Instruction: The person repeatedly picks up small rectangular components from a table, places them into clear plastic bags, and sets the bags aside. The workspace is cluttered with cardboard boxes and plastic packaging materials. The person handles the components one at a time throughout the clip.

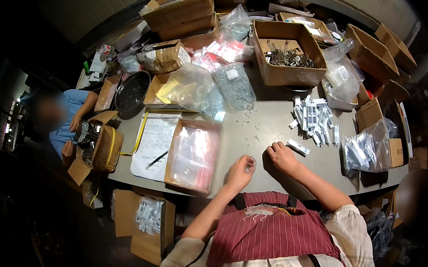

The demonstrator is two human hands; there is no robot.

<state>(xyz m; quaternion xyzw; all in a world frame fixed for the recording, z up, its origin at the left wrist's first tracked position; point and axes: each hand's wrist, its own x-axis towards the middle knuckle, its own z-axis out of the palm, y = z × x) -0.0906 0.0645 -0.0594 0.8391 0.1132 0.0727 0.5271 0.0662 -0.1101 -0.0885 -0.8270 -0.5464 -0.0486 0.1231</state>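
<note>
My left hand [240, 175] is at the near edge of the table, its fingers curled round a small clear plastic bag [251, 164]. To its right, my right hand [284, 159] rests low on the tabletop with its fingers bent inward; whatever its fingertips hold, if anything, is hidden. Just beyond that hand lies a single white-and-metal rectangular fitting [298, 147]. Farther back is a heap of similar fittings [312, 115]. Small loose screws [247, 122] are scattered on the table ahead of both hands.
A box of clear bags [172, 153] stands left of my hands, beside papers with a pen [157, 160]. Behind are a bag of screws [234, 87] and a carton of metal parts [257, 67]. A bag of fittings [366, 153] sits right. A person in blue [77, 105] works at left.
</note>
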